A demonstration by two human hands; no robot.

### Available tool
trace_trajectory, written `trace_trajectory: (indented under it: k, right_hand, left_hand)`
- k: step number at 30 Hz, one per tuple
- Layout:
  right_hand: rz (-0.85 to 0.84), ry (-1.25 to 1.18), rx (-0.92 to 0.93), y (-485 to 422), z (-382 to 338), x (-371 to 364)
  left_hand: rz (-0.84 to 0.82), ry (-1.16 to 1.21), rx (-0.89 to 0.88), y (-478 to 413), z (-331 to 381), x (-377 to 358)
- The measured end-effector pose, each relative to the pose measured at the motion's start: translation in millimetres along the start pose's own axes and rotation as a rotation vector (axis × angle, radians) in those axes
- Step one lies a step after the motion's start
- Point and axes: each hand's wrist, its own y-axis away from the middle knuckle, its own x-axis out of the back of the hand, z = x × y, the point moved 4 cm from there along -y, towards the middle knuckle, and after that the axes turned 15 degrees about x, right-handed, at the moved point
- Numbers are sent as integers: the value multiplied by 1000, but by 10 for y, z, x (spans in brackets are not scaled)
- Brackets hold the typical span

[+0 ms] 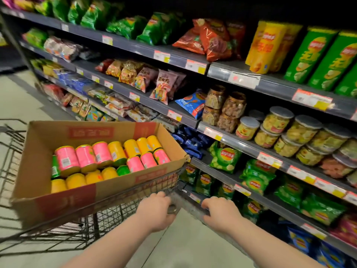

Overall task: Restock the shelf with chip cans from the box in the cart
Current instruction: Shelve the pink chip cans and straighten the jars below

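An open cardboard box (48,136) sits on top of a black wire cart (63,227). Inside lie several small chip cans: pink ones (85,157), yellow ones (133,147) and a few green ones (123,170). My left hand (154,209) and my right hand (222,212) both grip the cart's grey handle bar (188,204), fingers curled over it. On the upper right shelf (270,88) stand tall green chip cans (309,55) and yellow ones (266,45).
The shelving runs along the right and back, packed with chip bags (225,158), snack packets (164,86) and clear plastic jars (301,130). Price tags line the shelf edges. Pale floor (183,244) lies under and left of the cart.
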Motion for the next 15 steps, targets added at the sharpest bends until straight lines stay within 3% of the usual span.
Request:
trace_trajectory:
  k: [7, 15]
  right_hand:
    - [-51, -4, 51, -682, -598, 41]
    - [-62, -1, 105, -1230, -790, 251]
  left_hand:
    - [12, 28, 92, -210, -881, 61]
    - [75, 127, 154, -372, -1327, 197]
